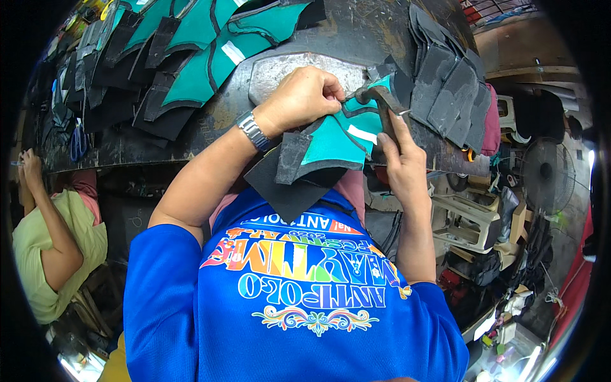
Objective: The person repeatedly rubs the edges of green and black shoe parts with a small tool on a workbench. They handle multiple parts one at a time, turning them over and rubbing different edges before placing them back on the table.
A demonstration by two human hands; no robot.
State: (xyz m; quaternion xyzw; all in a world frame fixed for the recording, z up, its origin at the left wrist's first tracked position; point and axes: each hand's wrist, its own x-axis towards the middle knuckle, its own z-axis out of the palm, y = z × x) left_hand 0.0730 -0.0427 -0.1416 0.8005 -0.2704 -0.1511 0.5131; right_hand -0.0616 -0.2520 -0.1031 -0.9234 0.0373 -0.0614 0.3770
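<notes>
My left hand (301, 99), with a metal watch (253, 131) at its wrist, pinches the upper edge of a flat teal and black shoe upper (331, 143). This upper has a white strip, and its black lower part hangs over the table edge toward me. In my right hand (405, 159) is a hammer (386, 105), gripped by the handle. The hammer head lies close to my left fingertips at the upper's edge; whether it touches, I cannot tell. A worn grey metal slab (270, 75) sits behind and partly under my left hand.
Several similar teal and black uppers (194, 79) overlap at the table's left. Dark grey pieces (449, 89) are stacked at the right, on the dark table (363, 32). Blue-handled scissors (78, 141) hang at the left edge. Another person (60, 242) sits at left; a fan (546, 170) stands right.
</notes>
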